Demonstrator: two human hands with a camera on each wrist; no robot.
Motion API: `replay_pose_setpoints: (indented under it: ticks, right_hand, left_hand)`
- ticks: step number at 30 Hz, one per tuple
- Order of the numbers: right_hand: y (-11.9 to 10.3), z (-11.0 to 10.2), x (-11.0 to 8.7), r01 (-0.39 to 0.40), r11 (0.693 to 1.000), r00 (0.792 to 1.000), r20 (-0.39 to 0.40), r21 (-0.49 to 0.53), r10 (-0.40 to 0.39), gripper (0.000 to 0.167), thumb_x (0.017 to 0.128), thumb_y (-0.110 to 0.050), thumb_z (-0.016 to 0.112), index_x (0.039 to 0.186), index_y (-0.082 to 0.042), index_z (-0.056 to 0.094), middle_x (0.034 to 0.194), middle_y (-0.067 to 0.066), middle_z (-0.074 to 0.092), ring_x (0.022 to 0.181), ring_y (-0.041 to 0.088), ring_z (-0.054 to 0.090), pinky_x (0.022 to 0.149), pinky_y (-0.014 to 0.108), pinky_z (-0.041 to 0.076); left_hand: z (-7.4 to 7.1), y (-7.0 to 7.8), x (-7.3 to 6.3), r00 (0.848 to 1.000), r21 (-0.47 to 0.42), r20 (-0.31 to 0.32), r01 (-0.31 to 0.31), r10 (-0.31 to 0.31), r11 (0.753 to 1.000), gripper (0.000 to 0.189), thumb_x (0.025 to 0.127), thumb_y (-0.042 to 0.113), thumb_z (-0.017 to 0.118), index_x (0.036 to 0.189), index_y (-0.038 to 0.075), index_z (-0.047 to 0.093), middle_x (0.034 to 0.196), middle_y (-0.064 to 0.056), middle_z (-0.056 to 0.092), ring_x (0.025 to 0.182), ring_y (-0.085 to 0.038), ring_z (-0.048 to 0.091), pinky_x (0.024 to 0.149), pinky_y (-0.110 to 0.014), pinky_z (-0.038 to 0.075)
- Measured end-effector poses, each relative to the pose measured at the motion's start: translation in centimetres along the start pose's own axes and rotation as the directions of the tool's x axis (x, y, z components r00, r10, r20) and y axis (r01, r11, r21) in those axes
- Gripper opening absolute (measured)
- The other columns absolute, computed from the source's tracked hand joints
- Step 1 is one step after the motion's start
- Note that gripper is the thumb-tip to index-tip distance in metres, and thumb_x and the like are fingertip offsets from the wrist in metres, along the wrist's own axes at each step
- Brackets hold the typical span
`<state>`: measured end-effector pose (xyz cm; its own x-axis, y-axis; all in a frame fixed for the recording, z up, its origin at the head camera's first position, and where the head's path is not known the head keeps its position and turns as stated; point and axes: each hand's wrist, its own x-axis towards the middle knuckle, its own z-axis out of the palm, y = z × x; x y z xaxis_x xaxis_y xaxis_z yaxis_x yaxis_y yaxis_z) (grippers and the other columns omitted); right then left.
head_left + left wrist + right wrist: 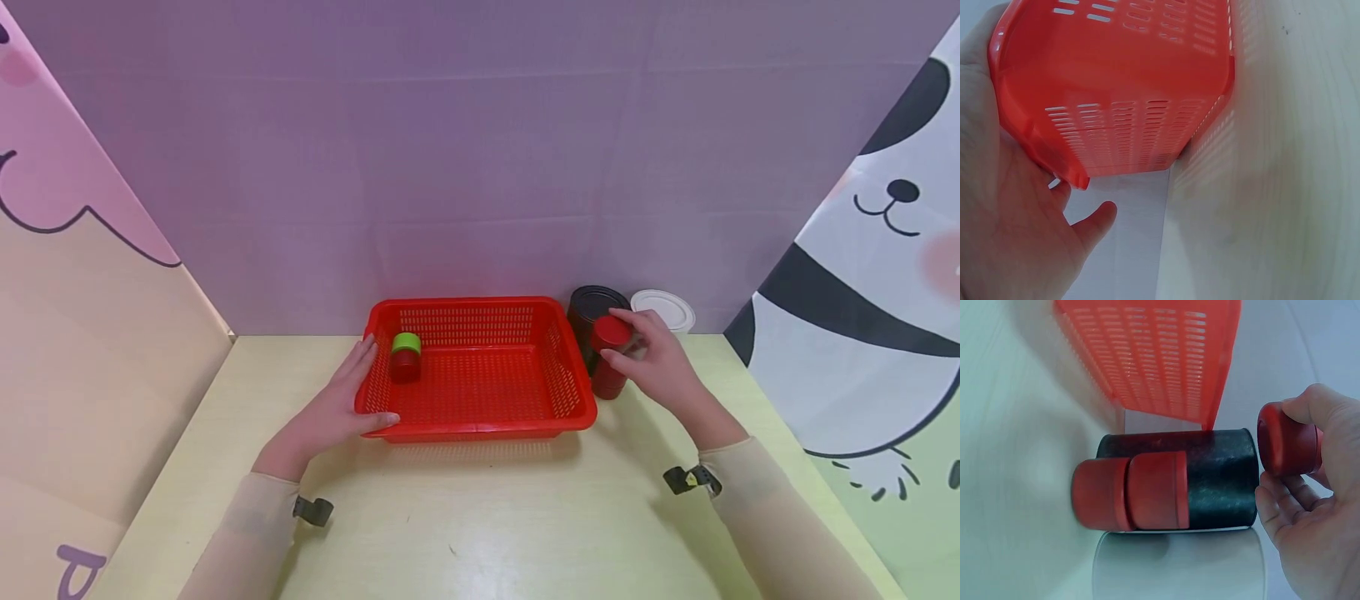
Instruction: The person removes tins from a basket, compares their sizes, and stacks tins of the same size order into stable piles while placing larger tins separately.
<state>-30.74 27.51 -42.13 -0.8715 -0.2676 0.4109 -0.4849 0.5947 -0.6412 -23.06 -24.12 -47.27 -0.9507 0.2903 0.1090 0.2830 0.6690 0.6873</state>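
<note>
My right hand [656, 362] pinches a small red cylindrical container [1288, 439] between thumb and fingers. In the head view it overlaps the top of a two-piece stack of red containers [1129, 492]; in the right wrist view a gap shows between them. A red plastic basket [476, 433] sits on the table. My left hand [337, 412] rests on its left front corner, fingers [360, 354] extended along the left rim and thumb over the front rim. Inside the basket, at its left, is a red container with a bright green part [406, 358].
Just right of the basket stands a black can [1222, 481], behind the red stack. Beside it is a white can [1179, 565] with a pale lid [663, 311]. A purple backdrop [480, 167] rises behind the table [480, 517].
</note>
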Motion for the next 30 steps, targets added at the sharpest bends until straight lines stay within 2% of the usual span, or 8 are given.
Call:
replay_pose_setpoints:
  ticks: [8, 14, 18, 21, 26, 30]
  right_hand:
    - [1.1, 0.1, -0.8, -0.01, 1.0, 0.999, -0.03, 0.006, 0.01, 0.061, 0.097, -0.003, 0.08, 0.154, 0.002, 0.059, 0.124, 0.019, 0.059, 0.103, 0.034, 0.061, 0.085, 0.029, 0.054]
    - [2.3, 0.4, -1.3, -0.031, 1.0, 0.999, -0.039, -0.002, 0.031, 0.061, 0.097, -0.003, 0.08, 0.154, 0.002, 0.059, 0.124, 0.021, 0.058, 0.104, 0.035, 0.06, 0.083, 0.017, 0.049]
    - [3.0, 0.6, -1.6, -0.045, 0.999, 0.998, -0.036, -0.012, 0.044, 0.062, 0.097, -0.003, 0.08, 0.154, 0.002, 0.058, 0.127, 0.021, 0.059, 0.107, 0.034, 0.06, 0.083, 0.011, 0.046]
    - [3.3, 0.7, -1.7, -0.061, 0.998, 0.997, -0.052, -0.022, 0.06, 0.062, 0.097, -0.003, 0.081, 0.154, 0.002, 0.058, 0.13, 0.021, 0.06, 0.111, 0.035, 0.061, 0.084, 0.01, 0.046]
    - [3.5, 0.9, -1.8, -0.078, 0.997, 0.994, -0.072, -0.006, 0.077, 0.061, 0.098, -0.005, 0.082, 0.153, 0.003, 0.058, 0.137, 0.024, 0.061, 0.115, 0.038, 0.062, 0.085, 0.01, 0.046]
    - [3.7, 1.1, -2.0, -0.083, 0.997, 0.994, -0.073, 0.006, 0.083, 0.06, 0.098, -0.006, 0.082, 0.152, 0.005, 0.058, 0.138, 0.025, 0.061, 0.115, 0.038, 0.062, 0.087, 0.017, 0.05]
  left_hand:
    - [-0.2, 0.4, 0.0, 1.0, 0.032, 0.024, 0.01, -0.011, 0.999, 0.128, 0.088, 0.055, 0.089, 0.179, 0.013, 0.01, 0.187, -0.001, -0.001, 0.171, -0.035, 0.002, 0.115, -0.065, 0.05]
    - [-0.4, 0.6, -0.1, 1.0, 0.032, 0.027, 0.01, -0.011, 0.999, 0.129, 0.087, 0.055, 0.09, 0.179, 0.012, 0.009, 0.187, -0.004, -0.001, 0.17, -0.037, 0.003, 0.113, -0.065, 0.052]
    - [-0.5, 0.7, -0.2, 0.999, 0.016, 0.034, 0.022, -0.023, 1.0, 0.131, 0.086, 0.053, 0.092, 0.179, 0.013, 0.009, 0.187, 0.0, -0.002, 0.171, -0.035, 0.002, 0.114, -0.063, 0.052]
    - [-0.6, 0.7, -0.1, 0.999, 0.011, 0.041, 0.031, -0.032, 0.999, 0.133, 0.085, 0.051, 0.093, 0.179, 0.015, 0.008, 0.187, 0.003, -0.004, 0.171, -0.033, 0.002, 0.114, -0.062, 0.052]
    - [-0.6, 0.8, 0.0, 0.999, 0.013, 0.041, 0.029, -0.03, 0.999, 0.134, 0.084, 0.054, 0.093, 0.179, 0.014, 0.008, 0.187, 0.002, -0.003, 0.171, -0.034, 0.002, 0.113, -0.062, 0.054]
    - [-0.6, 0.9, -0.1, 0.999, 0.012, 0.043, 0.032, -0.033, 0.999, 0.135, 0.083, 0.056, 0.093, 0.179, 0.014, 0.008, 0.187, 0.001, -0.003, 0.171, -0.034, 0.002, 0.113, -0.063, 0.053]
